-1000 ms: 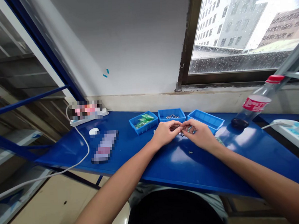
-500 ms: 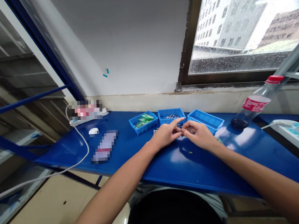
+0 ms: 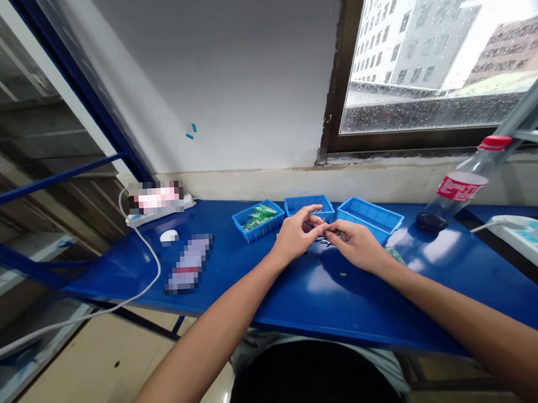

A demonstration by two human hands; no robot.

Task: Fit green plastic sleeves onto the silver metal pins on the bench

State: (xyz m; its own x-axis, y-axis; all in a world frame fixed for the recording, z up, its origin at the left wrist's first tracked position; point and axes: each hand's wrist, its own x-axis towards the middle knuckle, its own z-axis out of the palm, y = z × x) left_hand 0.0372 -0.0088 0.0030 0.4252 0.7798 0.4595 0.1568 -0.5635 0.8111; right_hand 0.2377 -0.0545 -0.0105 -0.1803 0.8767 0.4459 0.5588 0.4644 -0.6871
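My left hand (image 3: 296, 235) and my right hand (image 3: 356, 243) meet over the middle of the blue table, thumbs and fingertips pinched together. Whatever sits between the fingertips is too small and too covered to name. Just below the pinch, several silver screws (image 3: 324, 241) lie in a loose group, partly hidden by my fingers. One single small screw (image 3: 343, 274) rests nearer to me on the tabletop. Behind my left hand stands a blue bin (image 3: 289, 205), its contents mostly covered by that hand. A green plastic packet (image 3: 395, 255) pokes out beside my right wrist.
A blue bin (image 3: 250, 235) with green packets stands to the left, another blue bin (image 3: 378, 221) to the right. A bottle (image 3: 460, 185) with dark liquid stands further right. A white cable (image 3: 157, 264) crosses the left side near a blurred flat object (image 3: 190, 263).
My left index finger has curled in from its stretched position. Both hands have shifted slightly, and more of the screws beneath them shows. The bins and the single screw stay put.
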